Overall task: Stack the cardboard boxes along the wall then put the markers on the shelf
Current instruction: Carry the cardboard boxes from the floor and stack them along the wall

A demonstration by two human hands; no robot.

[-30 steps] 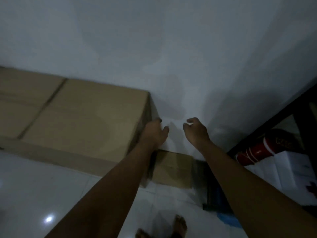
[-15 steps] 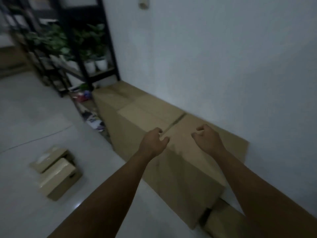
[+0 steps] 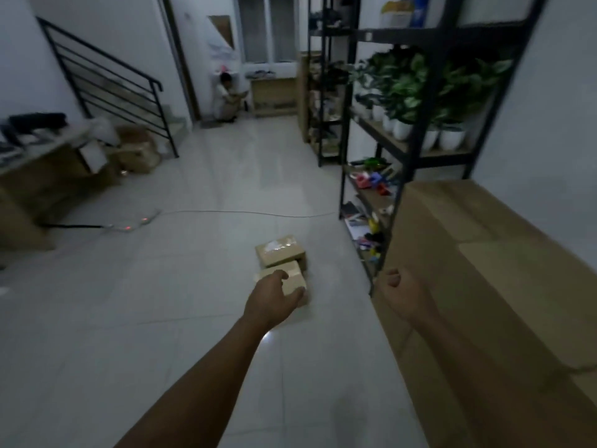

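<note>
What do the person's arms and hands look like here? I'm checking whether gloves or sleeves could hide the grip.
Both forearms are bare up to the picture's lower edge: no sleeves show. The left hand and the right hand wear no gloves. No watch, ring or band can be made out on either wrist or on the fingers, though the picture is dim.

Two small cardboard boxes are lying on the tiled floor, left of the black shelf. The left hand is overlapping the nearer box, contact unclear. The right hand is hanging loosely curled near the shelf foot, holding nothing.
</note>
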